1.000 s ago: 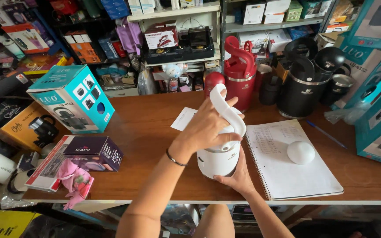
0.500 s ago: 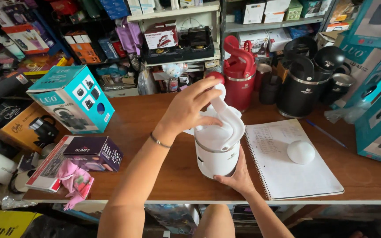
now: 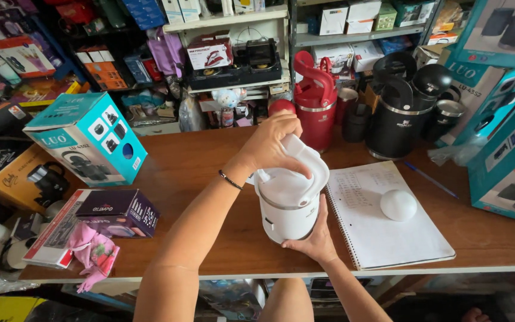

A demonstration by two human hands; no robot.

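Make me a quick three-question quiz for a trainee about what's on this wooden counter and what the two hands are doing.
1. True or false: the right hand steadies the white jug low on its body.
2. What does the left hand grip? A) the jug's handle at the top B) the pen C) the red flask
3. Name the round white thing lying on the spiral notebook.

Key:
1. True.
2. A: the left hand grips the handle at the top.
3. A white domed lid, apart from the jug.
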